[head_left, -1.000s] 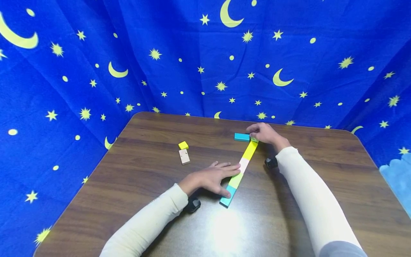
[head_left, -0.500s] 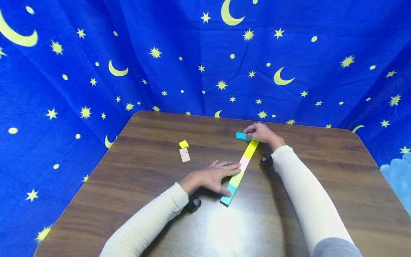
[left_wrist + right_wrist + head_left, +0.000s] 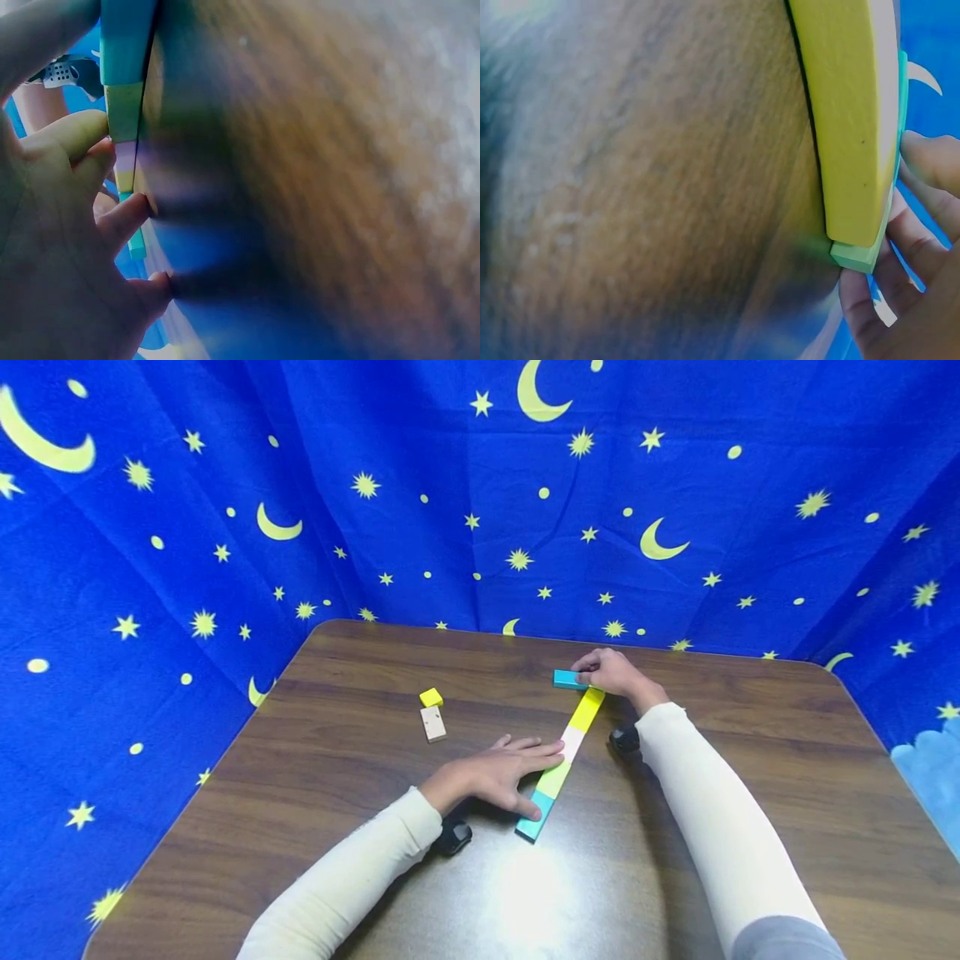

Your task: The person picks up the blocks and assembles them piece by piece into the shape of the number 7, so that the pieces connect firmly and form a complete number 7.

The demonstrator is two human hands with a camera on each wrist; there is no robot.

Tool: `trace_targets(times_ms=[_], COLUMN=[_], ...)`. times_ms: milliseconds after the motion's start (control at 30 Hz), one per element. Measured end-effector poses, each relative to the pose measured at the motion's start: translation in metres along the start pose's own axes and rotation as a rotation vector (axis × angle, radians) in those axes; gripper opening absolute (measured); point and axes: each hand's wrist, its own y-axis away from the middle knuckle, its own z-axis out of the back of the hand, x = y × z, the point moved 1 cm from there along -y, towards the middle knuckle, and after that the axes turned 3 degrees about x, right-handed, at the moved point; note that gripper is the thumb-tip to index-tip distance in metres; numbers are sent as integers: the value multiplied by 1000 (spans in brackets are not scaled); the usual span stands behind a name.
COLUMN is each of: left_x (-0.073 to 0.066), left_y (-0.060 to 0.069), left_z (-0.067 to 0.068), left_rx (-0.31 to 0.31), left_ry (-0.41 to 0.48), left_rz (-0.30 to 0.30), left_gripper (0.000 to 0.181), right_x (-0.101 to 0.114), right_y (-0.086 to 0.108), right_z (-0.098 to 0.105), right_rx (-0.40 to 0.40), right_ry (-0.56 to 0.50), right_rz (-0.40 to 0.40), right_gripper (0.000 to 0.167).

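Observation:
A slanting row of flat blocks lies end to end on the table: a teal block (image 3: pixel 529 827) nearest, then a light green block (image 3: pixel 553 780), a pale pink block (image 3: pixel 572 744) and a yellow block (image 3: pixel 587 711). Spread fingers of my left hand (image 3: pixel 495 775) touch the row's left side, the thumb at the near teal block. At the far end, a green block (image 3: pixel 853 256) shows past the yellow one, mostly hidden by my right hand (image 3: pixel 617 674) in the head view. That hand pinches another teal block (image 3: pixel 566 679), which points left from the row's end.
A small yellow block (image 3: pixel 431 697) and a pale speckled block (image 3: pixel 433 724) lie together on the left of the wooden table (image 3: pixel 360 693). A blue curtain (image 3: pixel 420 543) with moons and stars hangs behind the table's far edge and at its sides.
My right hand has shifted slightly left, from the green block at the row's end onto the far teal block. The left hand stays in place beside the row.

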Motion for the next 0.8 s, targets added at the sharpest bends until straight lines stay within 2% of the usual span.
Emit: trace_targets(times_ms=[367, 800], left_x=[-1, -3], left_y=[0, -2], left_z=[0, 3], left_rx=[-1, 13], left_ry=[2, 11], left_rz=[0, -6], left_gripper=[88, 88], right_x=[-3, -7], right_y=[0, 11], right_z=[0, 8], right_rx=[-20, 15], right_ry=[-6, -52], right_rz=[15, -3], right_gripper=[33, 36])
